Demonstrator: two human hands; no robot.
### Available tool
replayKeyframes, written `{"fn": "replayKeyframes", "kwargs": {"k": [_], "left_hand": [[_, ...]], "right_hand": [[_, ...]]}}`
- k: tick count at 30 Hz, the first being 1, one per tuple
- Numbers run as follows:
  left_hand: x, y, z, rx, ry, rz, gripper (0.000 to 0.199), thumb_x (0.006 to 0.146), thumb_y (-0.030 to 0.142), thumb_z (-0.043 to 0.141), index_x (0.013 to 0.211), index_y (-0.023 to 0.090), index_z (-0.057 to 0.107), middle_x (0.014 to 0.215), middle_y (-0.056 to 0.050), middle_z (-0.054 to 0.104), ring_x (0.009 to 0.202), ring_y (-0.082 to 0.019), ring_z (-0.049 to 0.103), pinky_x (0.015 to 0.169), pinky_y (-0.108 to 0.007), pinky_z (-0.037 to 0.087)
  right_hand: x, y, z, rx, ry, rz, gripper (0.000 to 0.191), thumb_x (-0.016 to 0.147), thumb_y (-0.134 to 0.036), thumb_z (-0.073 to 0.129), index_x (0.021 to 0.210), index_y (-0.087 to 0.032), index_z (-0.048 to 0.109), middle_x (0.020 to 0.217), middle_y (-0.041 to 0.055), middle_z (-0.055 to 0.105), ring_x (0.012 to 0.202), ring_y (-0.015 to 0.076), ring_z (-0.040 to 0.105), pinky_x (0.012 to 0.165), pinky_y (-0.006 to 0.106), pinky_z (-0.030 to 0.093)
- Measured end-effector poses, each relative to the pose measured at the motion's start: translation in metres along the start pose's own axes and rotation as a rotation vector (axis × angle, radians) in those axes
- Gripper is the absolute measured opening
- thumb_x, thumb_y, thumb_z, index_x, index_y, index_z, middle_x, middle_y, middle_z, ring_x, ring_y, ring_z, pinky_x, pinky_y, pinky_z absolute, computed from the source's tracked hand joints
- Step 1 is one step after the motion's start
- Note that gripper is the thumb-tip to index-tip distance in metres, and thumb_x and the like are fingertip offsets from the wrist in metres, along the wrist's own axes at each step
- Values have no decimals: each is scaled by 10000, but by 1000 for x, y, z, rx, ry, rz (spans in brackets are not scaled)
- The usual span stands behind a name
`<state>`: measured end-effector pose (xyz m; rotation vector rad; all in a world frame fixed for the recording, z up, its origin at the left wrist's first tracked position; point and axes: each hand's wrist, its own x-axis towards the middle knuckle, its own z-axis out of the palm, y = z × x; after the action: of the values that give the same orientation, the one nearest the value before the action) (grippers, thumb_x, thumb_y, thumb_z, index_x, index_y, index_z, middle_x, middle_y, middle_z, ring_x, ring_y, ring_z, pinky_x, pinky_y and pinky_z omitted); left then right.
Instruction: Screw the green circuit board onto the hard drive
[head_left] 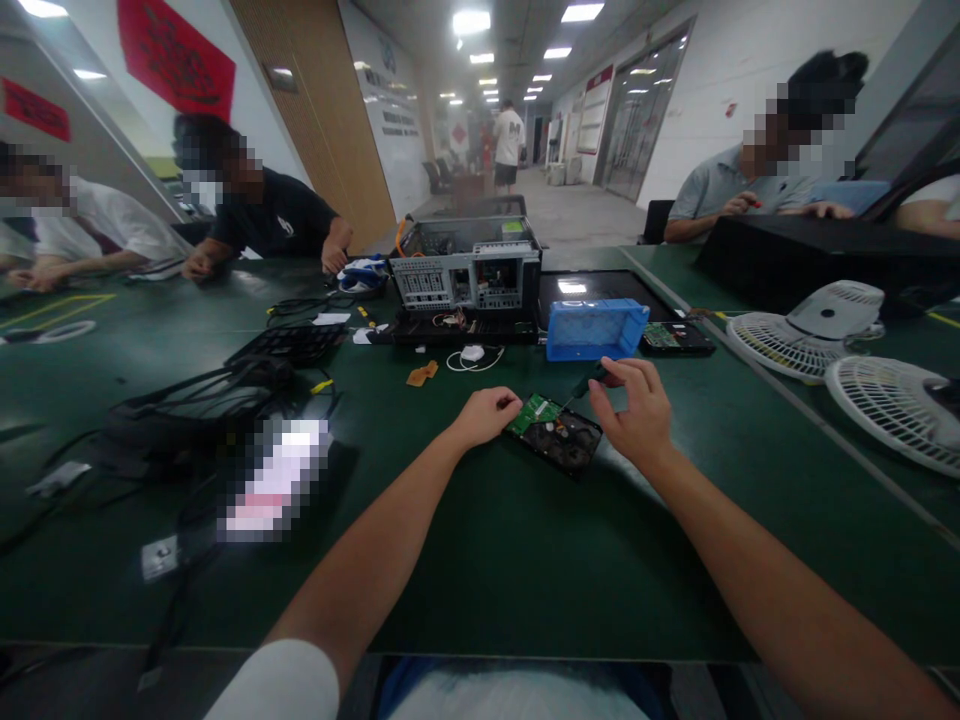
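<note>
A dark green table [465, 600] stretches across the view, with a black hard drive [574, 448] lying near its middle, its green circuit board [534, 410] facing up. Beyond the drive stand an open computer case [457, 285] and a blue bin [589, 335], with orange-brown scraps [416, 377] and a white cable [472, 354] in front of the case. Black straps [202, 400] and a glowing, pixelated object [277, 480] lie at left, two white fan grilles [780, 343] at right.

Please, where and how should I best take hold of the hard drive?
I would probably pinch the hard drive by its long edges at the dark end, coming from the near right. It lies flat, and the exposed green circuit board and the left hand are at the opposite end.
</note>
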<state>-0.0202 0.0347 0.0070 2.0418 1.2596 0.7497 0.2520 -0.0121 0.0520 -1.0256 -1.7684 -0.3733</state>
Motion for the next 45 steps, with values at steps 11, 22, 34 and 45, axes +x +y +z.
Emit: {"fn": "replayKeyframes", "kwargs": {"k": [11, 22, 34, 45], "left_hand": [[-1, 0, -1, -12, 2, 8, 277, 948, 403, 580, 989, 182, 742, 905, -34, 734, 726, -158, 643, 645, -257, 476], [-2, 2, -2, -7, 0, -13, 277, 949, 395, 584, 1002, 178, 748, 908, -43, 735, 712, -158, 641, 649, -264, 486], [-1, 2, 0, -6, 8, -1, 269, 939, 388, 591, 981, 173, 749, 891, -40, 732, 692, -152, 634, 653, -261, 493], [-1, 2, -1, 1, -1, -4, 259, 945, 385, 581, 983, 187, 743, 899, -32, 728, 772, -172, 651, 681, -269, 484]], "right_hand": [[3, -2, -1, 8, -6, 90, 343, 906, -308, 680, 1221, -211, 587, 1057, 101, 588, 937, 241, 622, 832, 425, 587], [-8, -1, 6, -17, -15, 197, 431, 919, -449, 681, 1248, -205, 547, 1010, 80, 688, 823, 227, 699, 796, 419, 590], [-4, -5, 2, 1, -43, 43, 389, 941, -344, 629, 1299, -216, 551, 970, 65, 673, 824, 223, 675, 820, 428, 578], [-6, -10, 5, 15, 3, 105, 389, 918, -338, 669, 1272, -217, 559, 930, 45, 652, 777, 206, 657, 778, 407, 572]]}}
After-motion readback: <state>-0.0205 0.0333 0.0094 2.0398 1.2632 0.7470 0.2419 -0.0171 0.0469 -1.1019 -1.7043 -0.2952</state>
